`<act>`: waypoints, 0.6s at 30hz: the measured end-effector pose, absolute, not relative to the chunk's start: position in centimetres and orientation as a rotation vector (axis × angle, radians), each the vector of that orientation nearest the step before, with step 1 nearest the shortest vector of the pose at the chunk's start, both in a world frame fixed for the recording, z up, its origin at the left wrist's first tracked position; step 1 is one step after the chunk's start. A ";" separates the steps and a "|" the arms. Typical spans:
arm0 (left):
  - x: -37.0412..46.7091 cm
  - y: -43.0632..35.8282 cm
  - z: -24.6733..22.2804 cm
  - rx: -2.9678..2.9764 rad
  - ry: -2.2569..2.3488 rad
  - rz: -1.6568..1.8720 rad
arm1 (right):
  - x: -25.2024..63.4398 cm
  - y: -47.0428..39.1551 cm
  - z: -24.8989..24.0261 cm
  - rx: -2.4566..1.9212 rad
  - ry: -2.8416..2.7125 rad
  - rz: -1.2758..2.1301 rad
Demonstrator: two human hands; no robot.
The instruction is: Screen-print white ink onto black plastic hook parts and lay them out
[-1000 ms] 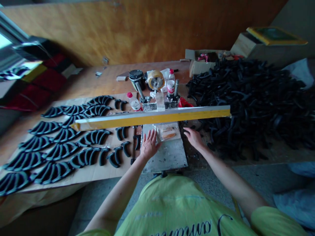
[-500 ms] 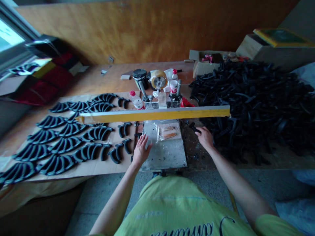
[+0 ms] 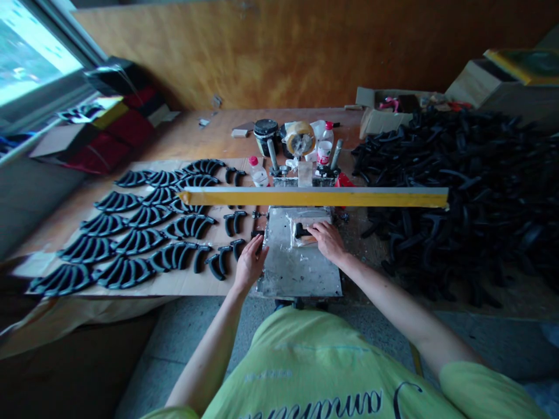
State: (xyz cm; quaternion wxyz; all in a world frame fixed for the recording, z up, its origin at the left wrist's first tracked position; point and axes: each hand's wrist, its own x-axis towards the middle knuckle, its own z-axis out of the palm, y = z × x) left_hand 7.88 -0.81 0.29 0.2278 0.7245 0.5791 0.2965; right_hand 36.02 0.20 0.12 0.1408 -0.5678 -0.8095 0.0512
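- My right hand (image 3: 329, 240): pinching 1 handle (image 3: 301, 230), over far half of plate (image 3: 301, 273).
- My left hand (image 3: 250, 265): at 1 black part (image 3: 257, 233), left; can't tell if gripped.
- Far: 2 bottles (image 3: 324, 152).

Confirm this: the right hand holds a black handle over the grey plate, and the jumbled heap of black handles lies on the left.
Wrong side: the head view shows the jumbled heap on the right. The right hand does hold a black handle over the grey plate.
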 end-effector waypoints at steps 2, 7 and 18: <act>7.7 -0.2 1.6 1.931 1.593 0.878 | 35.9 0.1 0.5 -1.667 -2.336 0.110; 8.5 3.4 8.1 1.543 1.445 1.349 | 34.6 0.7 0.6 -1.513 -2.427 0.088; 9.6 4.5 14.3 1.340 1.204 1.388 | 36.4 0.9 0.8 -1.613 -2.139 0.382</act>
